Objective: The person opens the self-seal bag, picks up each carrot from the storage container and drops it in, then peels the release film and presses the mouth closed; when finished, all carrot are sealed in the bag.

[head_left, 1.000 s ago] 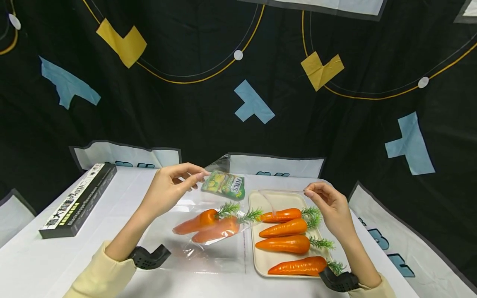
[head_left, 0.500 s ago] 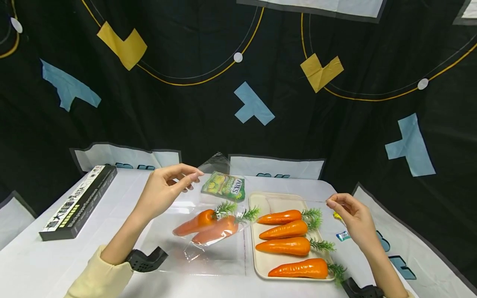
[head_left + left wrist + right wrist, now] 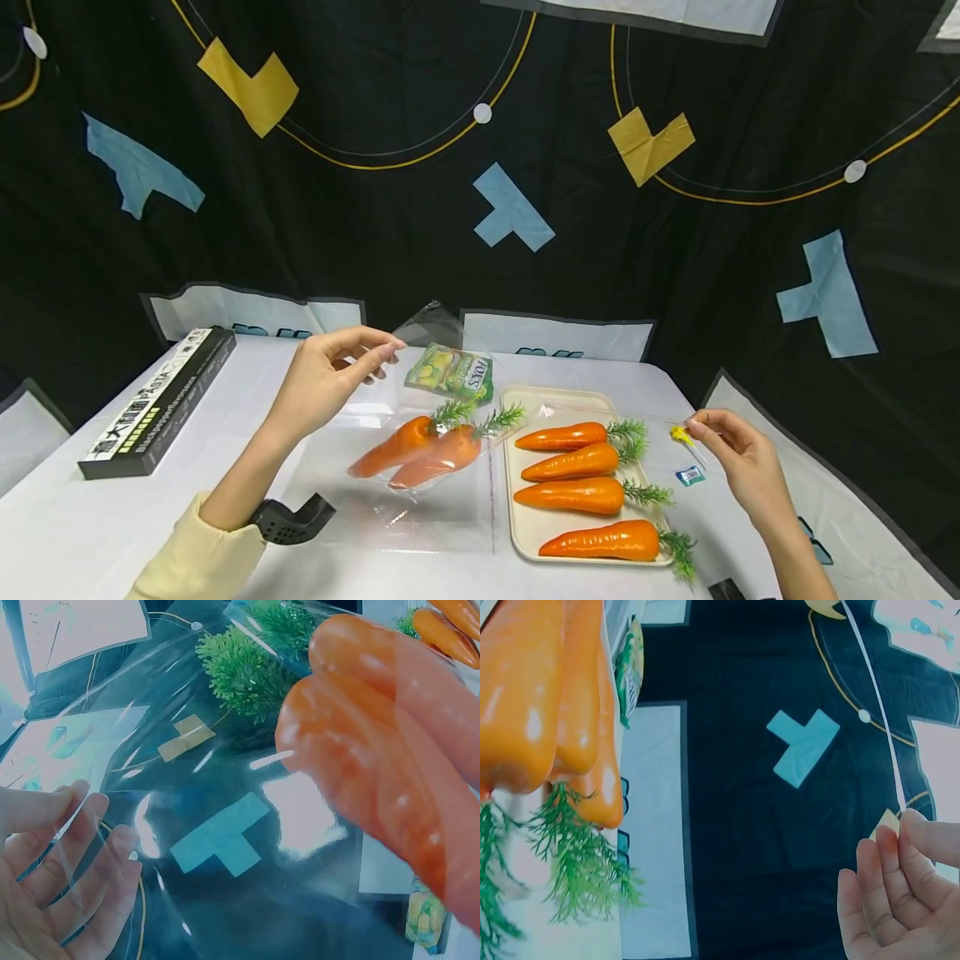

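Note:
My left hand [image 3: 322, 371] pinches the edge of a clear plastic bag [image 3: 307, 817]. Two orange carrots [image 3: 442, 457] with green tops show inside it, seen large through the film in the left wrist view. Between thumb and forefinger my right hand [image 3: 742, 454] pinches a thin pale strip [image 3: 880, 701]. It stretches taut from the bag's side, across the far part of the tray, to my fingertips. Several more carrots [image 3: 573, 493] lie in a row on a cream tray [image 3: 536, 523] between the two hands.
A green Fox's packet [image 3: 450, 372] lies behind the bag. Right of the tray are a small yellow item [image 3: 681, 434] and a tiny blue packet [image 3: 690, 476]. A long black-and-white box [image 3: 157, 404] sits at the left. A dark curtain [image 3: 375, 225] hangs behind the table.
My right hand has moved right and down, drawing the strip out across the tray and exposing the small yellow and blue items. My left hand has shifted slightly left, still holding the bag.

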A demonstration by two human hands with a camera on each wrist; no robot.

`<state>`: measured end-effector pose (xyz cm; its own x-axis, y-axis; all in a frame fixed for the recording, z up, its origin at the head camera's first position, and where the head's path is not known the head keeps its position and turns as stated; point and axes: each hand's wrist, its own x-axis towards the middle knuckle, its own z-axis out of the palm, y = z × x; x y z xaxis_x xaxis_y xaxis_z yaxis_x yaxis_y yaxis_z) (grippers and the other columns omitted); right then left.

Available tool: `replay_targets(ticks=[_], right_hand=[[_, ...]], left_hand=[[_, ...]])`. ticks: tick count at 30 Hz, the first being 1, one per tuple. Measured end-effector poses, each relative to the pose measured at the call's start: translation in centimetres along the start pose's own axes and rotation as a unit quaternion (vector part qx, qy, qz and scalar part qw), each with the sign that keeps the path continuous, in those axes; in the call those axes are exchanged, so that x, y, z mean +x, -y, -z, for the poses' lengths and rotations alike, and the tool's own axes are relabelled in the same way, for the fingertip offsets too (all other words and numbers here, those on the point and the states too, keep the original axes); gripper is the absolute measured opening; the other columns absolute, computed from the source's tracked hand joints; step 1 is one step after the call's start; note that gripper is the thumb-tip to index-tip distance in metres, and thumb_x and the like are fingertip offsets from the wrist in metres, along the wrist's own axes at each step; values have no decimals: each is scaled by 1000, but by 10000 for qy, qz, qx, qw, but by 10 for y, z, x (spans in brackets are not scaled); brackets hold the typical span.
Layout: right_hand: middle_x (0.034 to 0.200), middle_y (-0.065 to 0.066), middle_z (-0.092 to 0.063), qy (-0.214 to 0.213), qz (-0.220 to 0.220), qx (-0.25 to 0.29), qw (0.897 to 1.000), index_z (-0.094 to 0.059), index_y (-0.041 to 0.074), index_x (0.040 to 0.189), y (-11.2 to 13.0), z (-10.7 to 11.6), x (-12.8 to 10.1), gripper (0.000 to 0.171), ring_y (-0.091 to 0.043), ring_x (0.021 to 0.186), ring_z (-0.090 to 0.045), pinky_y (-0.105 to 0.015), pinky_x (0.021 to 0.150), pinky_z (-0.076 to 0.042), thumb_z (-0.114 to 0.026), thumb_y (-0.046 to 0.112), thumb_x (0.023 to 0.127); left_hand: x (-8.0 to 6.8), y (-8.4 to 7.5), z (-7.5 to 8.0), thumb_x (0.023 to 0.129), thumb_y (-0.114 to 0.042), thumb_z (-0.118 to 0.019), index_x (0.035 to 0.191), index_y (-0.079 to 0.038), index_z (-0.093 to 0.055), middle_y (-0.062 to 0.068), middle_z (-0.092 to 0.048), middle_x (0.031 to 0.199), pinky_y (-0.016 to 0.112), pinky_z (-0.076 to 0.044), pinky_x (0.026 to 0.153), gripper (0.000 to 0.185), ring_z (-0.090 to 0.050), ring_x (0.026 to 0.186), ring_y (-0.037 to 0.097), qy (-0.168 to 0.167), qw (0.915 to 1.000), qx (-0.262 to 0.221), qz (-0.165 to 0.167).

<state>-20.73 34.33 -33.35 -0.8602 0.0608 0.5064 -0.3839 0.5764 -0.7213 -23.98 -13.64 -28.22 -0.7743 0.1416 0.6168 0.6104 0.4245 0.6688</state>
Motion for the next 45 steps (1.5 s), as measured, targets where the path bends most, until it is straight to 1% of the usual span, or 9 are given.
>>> replay_targets(ticks=[5, 10, 15, 19, 23, 29, 32, 37, 45], right_hand=[[91, 0, -66, -67, -55, 66, 9999, -62, -5, 101, -4, 4, -3, 21, -5, 84, -62, -10, 80, -46, -59, 15, 97], [89, 3, -65, -153, -88, 172, 9997, -61, -7, 100, -9, 6, -8, 19, -6, 83, -60, -10, 78, -46, -59, 11, 97], [88, 5, -65, -168, -248, 52, 9995, -61, -6, 100, -14, 7, -11, 23, -6, 83, -60, -11, 77, -46, -58, 16, 98], [87, 6, -65, -192, -414, -12, 9990, -62, -6, 101, -16, 6, -13, 25, -5, 83, -60, -11, 76, -46, -59, 19, 97], [87, 9, -66, -238, -563, -93, 9981, -62, -5, 103, -20, 6, -14, 27, -4, 85, -61, -10, 76, -45, -59, 22, 97], [85, 12, -66, -548, -913, -172, 9942, -63, -5, 105, -27, 7, -16, 29, 1, 82, -61, -9, 73, -44, -61, 23, 96], [84, 9, -67, -729, -1022, -206, 9919, -63, -5, 104, -28, 10, -18, 29, 3, 79, -60, -10, 71, -45, -62, 22, 95], [87, 3, -70, -962, -1103, -265, 9889, -65, -1, 105, -29, 16, -17, 27, 4, 79, -61, -9, 69, -44, -64, 23, 94], [82, 27, -59, -1626, -1307, -586, 9762, -66, 0, 103, -32, 23, -8, 28, 11, 80, -54, -7, 64, -43, -69, 24, 91]], left_hand=[[0, -2, 1, 93, -13, -66, 103, -14, -73, -3, -69, 87, 28, -55, 61, 13, -63, 69, 17, -49, 10000, 46, 3], [1, -1, 0, 93, -14, -65, 103, -14, -73, 0, -70, 88, 28, -56, 63, 13, -63, 70, 14, -102, 9999, 37, -17], [3, -1, 1, 92, -15, -66, 102, -14, -73, -1, -70, 88, 27, -56, 63, 12, -64, 71, 16, -280, 9995, 58, -119], [4, -2, 1, 92, -16, -67, 102, -13, -73, 0, -71, 89, 27, -56, 62, 12, -65, 72, 18, -325, 9993, 85, -150], [5, -3, 1, 93, -16, -66, 103, -12, -73, 0, -71, 89, 28, -56, 62, 13, -65, 71, 16, -432, 9989, 123, -143], [5, -1, 6, 93, -18, -66, 104, -11, -73, 1, -70, 88, 24, -55, 60, 15, -64, 68, 11, -619, 9977, 248, -81], [5, 1, 9, 94, -23, -65, 103, -12, -73, 1, -70, 88, 21, -53, 61, 16, -64, 68, 11, -647, 9969, 442, -60], [4, 4, 11, 93, -26, -66, 101, -14, -74, -1, -71, 87, 20, -51, 63, 17, -64, 70, 15, -633, 9966, 524, -107], [0, 8, 6, 93, -22, -66, 101, -16, -74, -2, -71, 88, 21, -52, 63, 13, -64, 70, 10, -464, 9976, 498, -101]])
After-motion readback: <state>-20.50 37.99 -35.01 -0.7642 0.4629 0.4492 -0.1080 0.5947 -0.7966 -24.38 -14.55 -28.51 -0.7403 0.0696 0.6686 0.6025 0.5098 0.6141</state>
